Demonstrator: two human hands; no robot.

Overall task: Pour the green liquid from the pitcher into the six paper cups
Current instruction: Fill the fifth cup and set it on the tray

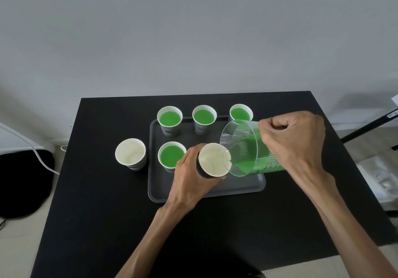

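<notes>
Gripping the tilted pitcher (249, 150) over the tray (243, 186), the right hand (295, 140) holds its lip at an empty cup (213, 159) clasped by the left hand (189, 176); four cups hold green liquid.

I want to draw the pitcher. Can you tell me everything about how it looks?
The pitcher is clear ribbed plastic, round and wide-mouthed. It is tipped on its side over the tray, green liquid pooled low inside. The right hand grips it. Its rim meets the empty cup held by the left hand.
</notes>
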